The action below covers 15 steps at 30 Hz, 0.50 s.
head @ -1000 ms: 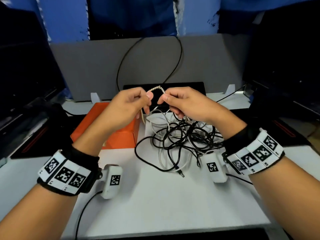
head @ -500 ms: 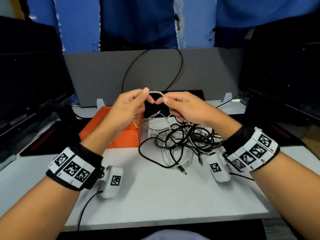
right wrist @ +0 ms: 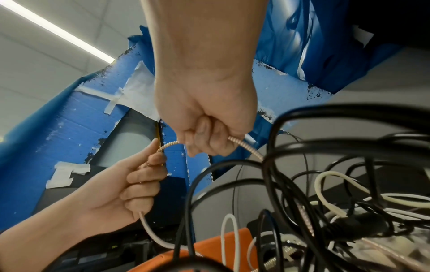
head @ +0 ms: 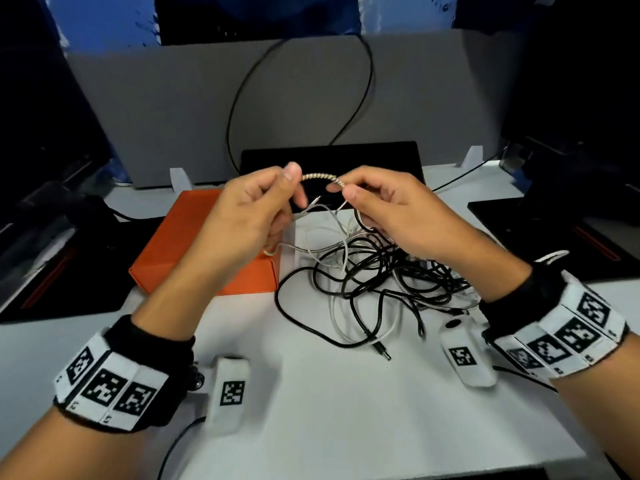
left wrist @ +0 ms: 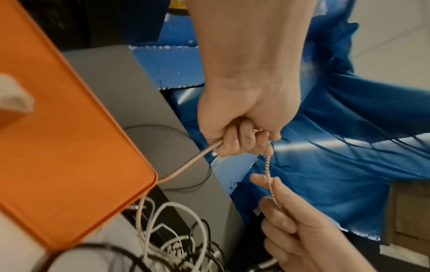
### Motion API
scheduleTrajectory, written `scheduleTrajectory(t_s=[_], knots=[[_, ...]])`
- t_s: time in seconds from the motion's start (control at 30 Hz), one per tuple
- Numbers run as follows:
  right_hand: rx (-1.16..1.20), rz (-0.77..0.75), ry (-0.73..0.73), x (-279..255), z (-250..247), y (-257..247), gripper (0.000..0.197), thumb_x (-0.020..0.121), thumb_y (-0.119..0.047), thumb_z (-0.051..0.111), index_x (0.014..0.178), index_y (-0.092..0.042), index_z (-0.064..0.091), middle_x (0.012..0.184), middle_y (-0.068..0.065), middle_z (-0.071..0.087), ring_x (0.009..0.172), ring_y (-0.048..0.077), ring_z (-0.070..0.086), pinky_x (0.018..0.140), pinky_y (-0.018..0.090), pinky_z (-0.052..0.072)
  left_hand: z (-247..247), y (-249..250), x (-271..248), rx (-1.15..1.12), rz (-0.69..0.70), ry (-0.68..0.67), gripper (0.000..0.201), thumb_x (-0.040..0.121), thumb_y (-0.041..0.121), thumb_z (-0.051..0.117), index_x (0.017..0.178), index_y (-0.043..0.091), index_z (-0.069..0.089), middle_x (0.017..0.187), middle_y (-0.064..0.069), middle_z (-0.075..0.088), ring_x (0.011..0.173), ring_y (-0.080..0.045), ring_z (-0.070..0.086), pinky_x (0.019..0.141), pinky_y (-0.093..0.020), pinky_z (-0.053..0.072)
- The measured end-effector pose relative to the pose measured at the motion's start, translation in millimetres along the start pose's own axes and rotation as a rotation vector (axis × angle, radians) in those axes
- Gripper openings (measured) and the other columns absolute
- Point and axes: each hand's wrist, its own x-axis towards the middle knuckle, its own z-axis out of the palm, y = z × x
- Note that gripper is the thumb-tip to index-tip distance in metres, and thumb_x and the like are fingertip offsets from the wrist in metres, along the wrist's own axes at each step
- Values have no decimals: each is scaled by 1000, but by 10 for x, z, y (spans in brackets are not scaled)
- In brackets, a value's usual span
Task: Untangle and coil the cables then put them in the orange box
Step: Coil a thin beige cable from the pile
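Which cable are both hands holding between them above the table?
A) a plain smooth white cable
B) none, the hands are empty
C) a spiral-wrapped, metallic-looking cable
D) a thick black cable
C: the left hand and right hand each pinch the spiral-wrapped cable, which arches between them, while the black and white cables lie tangled on the table.

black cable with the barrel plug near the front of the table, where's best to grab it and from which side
Pinch the black cable just behind its barrel plug, coming from above on the near side. That end lies free and flat on the white table, clear of the tangle, so fingers can close across it. Both the left hand and right hand are busy pinching the spiral cable.
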Motion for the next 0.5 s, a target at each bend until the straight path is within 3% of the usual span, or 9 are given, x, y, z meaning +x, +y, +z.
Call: scheduleTrajectory(t_s=[0.03, 0.1, 0.2, 0.23, 0.33, 0.4, 0.47, 0.5], knots=[[-18, 18, 15, -8, -2, 38, 22, 108, -22, 51, 117, -13, 69, 62, -18, 45, 55, 1, 40, 52, 14, 33, -1, -16, 14, -93, -59, -19, 42, 107, 42, 45, 77, 17, 59, 54, 0, 33, 48, -14, 21, 48, -27, 16], [-81, 35, -33, -83, -20, 109, 23, 109, -30, 49, 113, -22, 70, 64, -13, 45, 57, 6, 42, 54, 29, 38, -30, -2, 16, -340, -105, -68, 37, 108, 38, 40, 83, 18, 59, 56, 5, 37, 48, -11, 23, 49, -29, 16], [-194, 85, -187, -199, -42, 136, 29, 107, -45, 42, 127, -47, 63, 68, -5, 52, 67, 26, 56, 71, 54, 53, -141, 45, 57, -597, 22, -111, 34, 109, 25, 32, 121, 12, 60, 72, 7, 54, 53, -7, 40, 60, -25, 38], [-217, 87, -208, -239, -50, 111, 33, 107, -46, 41, 134, -52, 58, 71, -3, 54, 71, 28, 59, 75, 56, 53, -156, 64, 58, -618, 61, -124, 36, 110, 23, 29, 130, 13, 57, 78, 8, 57, 55, -6, 44, 64, -27, 42], [-211, 23, -196, -256, -4, 40, 40, 109, -39, 41, 147, -50, 47, 75, 3, 54, 69, 14, 57, 69, 39, 50, -136, 65, 47, -498, 139, -135, 40, 112, 26, 23, 142, 21, 49, 86, 2, 65, 60, -13, 54, 69, -38, 45], [-170, -8, -174, -235, 83, 10, 39, 110, -34, 44, 146, -45, 52, 72, 9, 48, 64, 19, 47, 61, 33, 42, -69, 31, 32, -475, 141, -195, 43, 112, 32, 21, 151, 29, 40, 93, -2, 72, 64, -17, 62, 71, -39, 49], [-177, -6, -194, -219, 155, 4, 36, 109, -33, 46, 142, -44, 57, 65, 4, 40, 59, 21, 40, 55, 34, 39, -8, 1, 14, -514, 140, -262, 49, 111, 32, 19, 160, 33, 20, 114, -4, 73, 78, -19, 70, 75, -37, 55], [-185, 4, -224, -220, 164, -7, 36, 109, -33, 47, 141, -43, 58, 62, -3, 38, 56, 15, 38, 55, 28, 37, 3, -8, 13, -499, 144, -271, 52, 111, 31, 20, 162, 35, 11, 127, -6, 70, 85, -20, 71, 76, -37, 57]])
